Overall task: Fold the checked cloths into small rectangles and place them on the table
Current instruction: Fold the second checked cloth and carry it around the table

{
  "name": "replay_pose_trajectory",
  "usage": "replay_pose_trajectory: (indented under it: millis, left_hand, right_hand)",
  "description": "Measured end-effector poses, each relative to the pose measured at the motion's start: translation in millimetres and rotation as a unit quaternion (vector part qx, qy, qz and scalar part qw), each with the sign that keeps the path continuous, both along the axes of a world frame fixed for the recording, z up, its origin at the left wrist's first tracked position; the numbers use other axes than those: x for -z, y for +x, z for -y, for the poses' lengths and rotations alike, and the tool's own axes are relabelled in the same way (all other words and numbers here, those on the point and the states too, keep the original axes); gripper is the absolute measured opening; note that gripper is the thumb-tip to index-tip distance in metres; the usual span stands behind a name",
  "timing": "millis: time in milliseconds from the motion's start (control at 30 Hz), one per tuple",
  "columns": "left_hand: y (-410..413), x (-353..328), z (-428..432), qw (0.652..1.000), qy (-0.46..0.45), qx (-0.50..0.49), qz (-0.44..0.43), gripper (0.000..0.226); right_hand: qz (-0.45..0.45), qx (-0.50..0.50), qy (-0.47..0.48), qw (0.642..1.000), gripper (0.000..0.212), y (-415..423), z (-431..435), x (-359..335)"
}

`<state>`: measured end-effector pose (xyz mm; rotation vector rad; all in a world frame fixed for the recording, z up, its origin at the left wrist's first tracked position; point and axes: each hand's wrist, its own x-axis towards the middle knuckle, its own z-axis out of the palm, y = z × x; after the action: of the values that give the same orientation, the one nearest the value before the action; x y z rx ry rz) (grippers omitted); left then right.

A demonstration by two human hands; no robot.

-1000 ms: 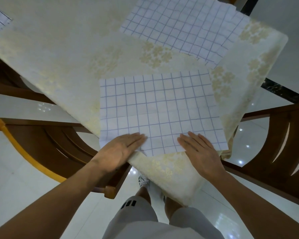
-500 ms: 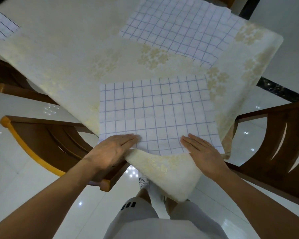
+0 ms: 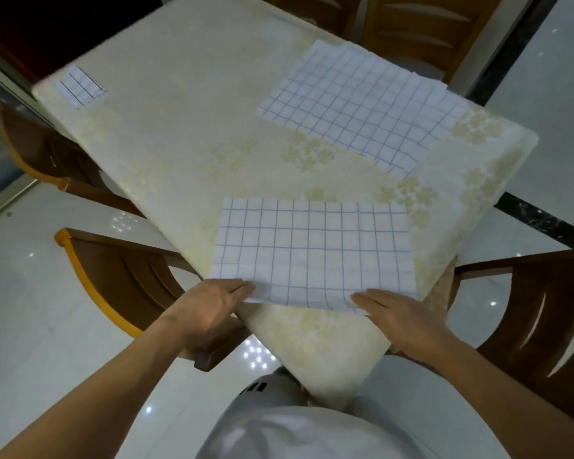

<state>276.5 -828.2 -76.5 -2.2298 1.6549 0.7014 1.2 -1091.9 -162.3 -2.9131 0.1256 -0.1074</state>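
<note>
A checked cloth, white with thin blue lines, lies flat at the near corner of the table. My left hand holds its near left corner and my right hand holds its near right corner. That near edge curls slightly up off the table at both hands. A larger checked cloth is spread flat at the far right. One small folded checked cloth rests at the far left corner.
A cream floral tablecloth covers the table and hangs over the near corner. Wooden chairs stand at the left, the right and behind the table. The floor is glossy white tile.
Both hands slid back from lying flat on the cloth to its near corners, and the near edge lifted a little. The view tilted up, showing more of the table.
</note>
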Motion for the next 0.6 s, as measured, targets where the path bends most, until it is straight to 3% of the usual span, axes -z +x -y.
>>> replay_pose_trajectory:
  millis: [167,333,600]
  left_hand:
    - [39.6,6.2,38.0,0.997,-0.062,-0.003,0.054,0.058]
    - [89.0,18.5,77.0,0.995,-0.076,-0.006,0.059,0.061]
    - [144.3,68.0,118.3,0.995,-0.099,0.013,0.031,0.054]
  right_hand:
    - [0.014,-0.011,-0.071,0.997,0.037,48.1,46.0,-16.5]
    - [-0.045,0.001,-0.132,0.990,0.050,100.3,89.2,-33.3]
    - [-0.090,0.032,-0.093,0.991,0.054,151.4,128.5,-8.9]
